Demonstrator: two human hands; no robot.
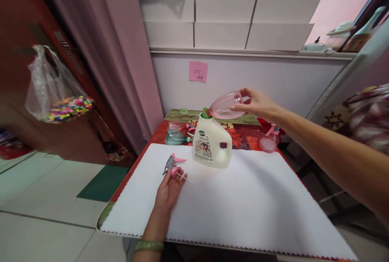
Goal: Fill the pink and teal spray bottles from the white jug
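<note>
My right hand [253, 103] grips a clear pink spray bottle [226, 106] by its wide base. The bottle lies nearly on its side, its narrow end at the mouth of a cream-coloured detergent jug [217, 148] with a green inner spout [206, 112]. Whether any liquid is running cannot be made out. The jug stands upright, its handle to the right. My left hand [170, 189] is closed on a pink and grey trigger sprayer head [173, 165], its thin tube pointing right over the white mat, left of the jug.
A white mat [237, 209] covers most of the red table. Behind it lie clear and teal spray bottles [176, 137] at left, with another pink spray bottle [269, 142] at right. A small green cap [184, 110] sits at the back edge. White boxes [225, 8] stack along the ledge.
</note>
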